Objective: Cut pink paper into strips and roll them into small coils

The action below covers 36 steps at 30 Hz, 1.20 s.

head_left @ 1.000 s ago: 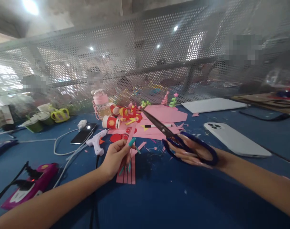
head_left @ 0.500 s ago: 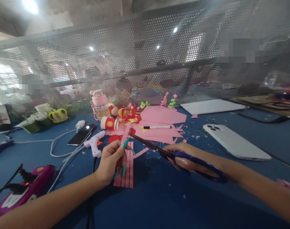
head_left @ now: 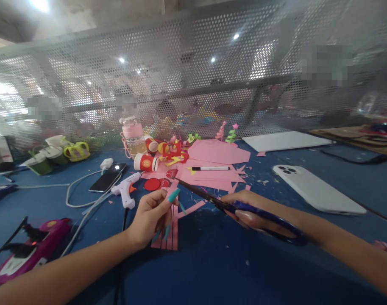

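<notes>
Bringing the scissors (head_left: 220, 203) and the pink strip (head_left: 174, 184) close together at the middle of the scene, and pointing the blades leftward, just to the far side of the left fingertips. Showing almost one thin line at the blades, so probably not biting into the strip at this instant; not allowing to tell surely about touching.

Pinching the strip between thumb and curled fingers of the left hand (head_left: 150, 216), over the lined pink paper (head_left: 174, 237) on the blue table (head_left: 218, 262). Covering part of this paper by the same hand, and pointing the lower fingers down to it. Reaching in from the near left with the forearm, and bending the wrist only slightly.

Grasping the dark blue handles with the right hand (head_left: 249, 198), wrapping the fingers around them and stretching the forearm in from the near right. Lying to the left of the left hand, a little farther: the glue gun (head_left: 126, 190). Lying at the far side: the marker (head_left: 210, 168) on pink sheets (head_left: 218, 150), and the red cup (head_left: 146, 162). Resting to the right: the white phone (head_left: 317, 190).
</notes>
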Motion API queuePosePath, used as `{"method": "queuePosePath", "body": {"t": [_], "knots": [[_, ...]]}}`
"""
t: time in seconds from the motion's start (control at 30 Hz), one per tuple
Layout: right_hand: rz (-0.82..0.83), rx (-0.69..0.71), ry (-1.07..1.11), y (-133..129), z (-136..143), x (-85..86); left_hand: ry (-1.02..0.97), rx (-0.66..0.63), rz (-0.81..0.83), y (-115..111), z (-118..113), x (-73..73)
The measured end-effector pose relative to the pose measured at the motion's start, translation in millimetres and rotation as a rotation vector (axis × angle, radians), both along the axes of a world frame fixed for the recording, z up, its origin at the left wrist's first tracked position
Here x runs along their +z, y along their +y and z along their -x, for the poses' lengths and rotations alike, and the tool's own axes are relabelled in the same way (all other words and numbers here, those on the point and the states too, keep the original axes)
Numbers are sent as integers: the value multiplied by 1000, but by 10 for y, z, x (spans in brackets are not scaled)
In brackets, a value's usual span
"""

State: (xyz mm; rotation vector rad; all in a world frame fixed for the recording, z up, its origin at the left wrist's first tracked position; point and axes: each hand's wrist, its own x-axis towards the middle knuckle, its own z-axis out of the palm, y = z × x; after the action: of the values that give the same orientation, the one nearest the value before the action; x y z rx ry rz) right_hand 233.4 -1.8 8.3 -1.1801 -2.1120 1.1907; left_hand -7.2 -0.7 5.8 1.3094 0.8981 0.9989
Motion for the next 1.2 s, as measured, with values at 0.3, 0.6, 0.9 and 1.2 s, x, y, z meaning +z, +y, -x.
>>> {"method": "queuePosePath", "body": {"t": [0.3,0.6,0.9,1.2], "knots": [[33,-49,-39,-23,41,40,6,-42,13,-22,-13,32],[115,24,-23,-69,28,121,45,-47,19,-17,-10,28],[43,9,-68,-25,5,36,41,-40,-1,-8,-22,26],[56,34,-37,-3,-3,28,44,-48,-3,4,-9,9]]}}
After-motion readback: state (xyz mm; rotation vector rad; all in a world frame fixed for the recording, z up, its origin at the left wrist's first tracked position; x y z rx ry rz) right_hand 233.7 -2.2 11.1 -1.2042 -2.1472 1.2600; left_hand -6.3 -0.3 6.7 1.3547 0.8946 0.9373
